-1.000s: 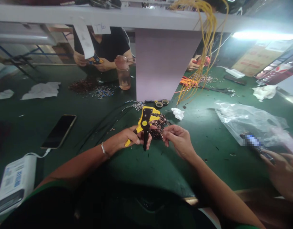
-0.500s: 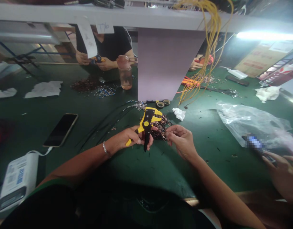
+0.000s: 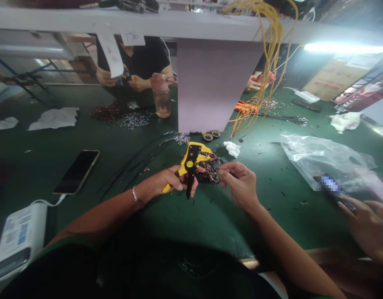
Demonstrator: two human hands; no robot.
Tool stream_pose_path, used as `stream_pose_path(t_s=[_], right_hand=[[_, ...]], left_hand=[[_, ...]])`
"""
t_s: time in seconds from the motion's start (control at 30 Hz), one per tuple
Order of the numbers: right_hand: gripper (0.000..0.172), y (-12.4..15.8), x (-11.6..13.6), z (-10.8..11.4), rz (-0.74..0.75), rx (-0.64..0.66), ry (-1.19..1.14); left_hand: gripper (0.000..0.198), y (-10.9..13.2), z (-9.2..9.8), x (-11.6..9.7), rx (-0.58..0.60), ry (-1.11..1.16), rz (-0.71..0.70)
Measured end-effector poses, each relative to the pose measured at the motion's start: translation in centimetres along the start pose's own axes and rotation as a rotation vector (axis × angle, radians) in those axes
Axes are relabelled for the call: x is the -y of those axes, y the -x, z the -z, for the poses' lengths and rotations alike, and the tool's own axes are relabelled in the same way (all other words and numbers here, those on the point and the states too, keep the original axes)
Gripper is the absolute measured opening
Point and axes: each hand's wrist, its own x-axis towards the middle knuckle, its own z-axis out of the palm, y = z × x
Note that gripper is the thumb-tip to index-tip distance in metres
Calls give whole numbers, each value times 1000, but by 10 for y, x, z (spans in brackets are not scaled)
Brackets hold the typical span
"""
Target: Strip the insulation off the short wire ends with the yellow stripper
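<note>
1. Two bare hands are over a green tabletop; the left hand is closed around the handles of a yellow-and-black wire stripper, held upright with a slight tilt, its head pointing away from the person.
2. The right hand has thumb and forefinger drawn close together at the right edge of a heap of dark, copper-coloured wire pieces; whether they pinch a piece, I cannot tell.
3. The stripper is in front of that heap, hiding part of it.
4. Beyond the heap are two tape rolls and, to their right, a crumpled white tissue.
5. Long black wires lie left of the heap.
6. At far left, a smartphone is joined by a white cable to a power bank.
7. At right, a co-worker's hand holds a dark device beside a clear plastic bag.
</note>
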Motion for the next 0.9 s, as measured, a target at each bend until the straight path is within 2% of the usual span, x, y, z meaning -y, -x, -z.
stream_pose_path(t_s=[0.53,0.9], right_hand=[[10,8,2,1,54,61,183],[10,11,1,-1,56,48,201]], left_hand=[[77,0,1,2,1,35,1],[79,-1,0,-1,-7,25,6]])
